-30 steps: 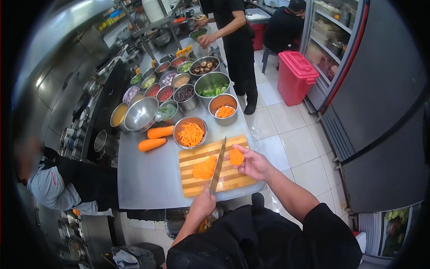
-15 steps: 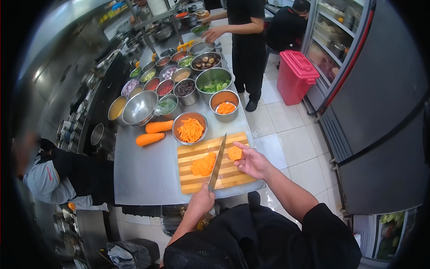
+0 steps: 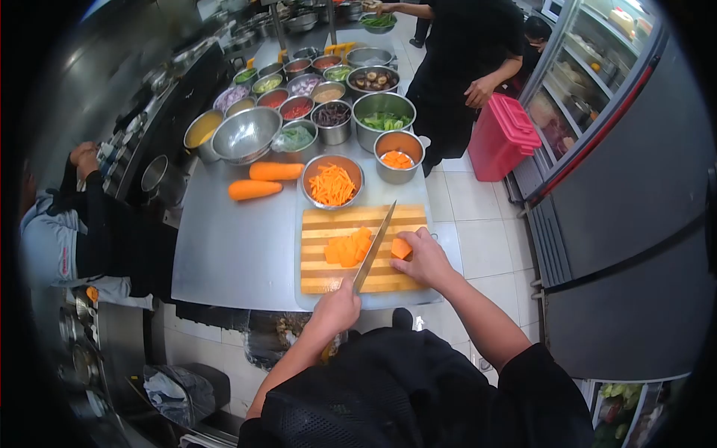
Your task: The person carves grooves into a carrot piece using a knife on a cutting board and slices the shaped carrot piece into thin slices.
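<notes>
My left hand [image 3: 337, 306] is closed round the handle of a kitchen knife [image 3: 377, 245]. Its long blade slants across a striped wooden cutting board [image 3: 317, 280], tip pointing away from me. Just left of the blade lies a pile of carrot slices [image 3: 346, 249]. To the right of it, my right hand [image 3: 424, 261] grips a thick carrot piece [image 3: 401, 248] on the board, with thumb and fingers curled round its side. Beyond the board stands a steel bowl of carrot strips [image 3: 332, 185], and two whole peeled carrots [image 3: 255, 190] rest left of that bowl.
A steel pot of carrot slices [image 3: 398, 176] stands at the table's right side. Several bowls of cut vegetables crowd the far end, near a large steel bowl [image 3: 247, 136]. A co-worker [image 3: 463, 67] stands by a pink bin [image 3: 504, 138]; another person [image 3: 97, 231] is at left.
My right hand's fingers, stretched out beside the carrot piece before, are now curled round it. The co-worker at the back has come nearer the pink bin. My view has shifted slightly.
</notes>
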`<state>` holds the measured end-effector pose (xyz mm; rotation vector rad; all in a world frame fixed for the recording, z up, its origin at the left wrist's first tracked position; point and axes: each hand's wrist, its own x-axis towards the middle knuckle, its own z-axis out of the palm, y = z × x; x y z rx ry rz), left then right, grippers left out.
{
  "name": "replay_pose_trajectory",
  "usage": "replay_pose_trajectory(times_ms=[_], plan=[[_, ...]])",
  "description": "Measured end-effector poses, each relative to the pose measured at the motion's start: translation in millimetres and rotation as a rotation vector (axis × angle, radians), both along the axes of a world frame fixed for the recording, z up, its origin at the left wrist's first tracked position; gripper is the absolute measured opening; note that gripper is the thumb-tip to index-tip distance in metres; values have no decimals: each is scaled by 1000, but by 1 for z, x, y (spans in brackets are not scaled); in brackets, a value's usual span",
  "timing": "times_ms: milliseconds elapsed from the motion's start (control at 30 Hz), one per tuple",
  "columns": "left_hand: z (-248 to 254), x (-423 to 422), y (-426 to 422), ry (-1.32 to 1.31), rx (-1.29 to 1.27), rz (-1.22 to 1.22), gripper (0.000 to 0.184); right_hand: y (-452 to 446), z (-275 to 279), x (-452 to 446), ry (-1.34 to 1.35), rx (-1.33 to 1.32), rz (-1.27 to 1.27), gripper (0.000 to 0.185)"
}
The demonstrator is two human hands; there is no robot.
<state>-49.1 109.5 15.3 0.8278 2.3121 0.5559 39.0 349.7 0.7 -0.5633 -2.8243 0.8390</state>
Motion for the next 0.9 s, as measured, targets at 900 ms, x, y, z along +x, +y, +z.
replay_pose_trajectory(times_ms=[900], plan=[[24, 26, -9, -63, -86, 39, 34, -6, -34, 33, 237, -244, -17, 59]])
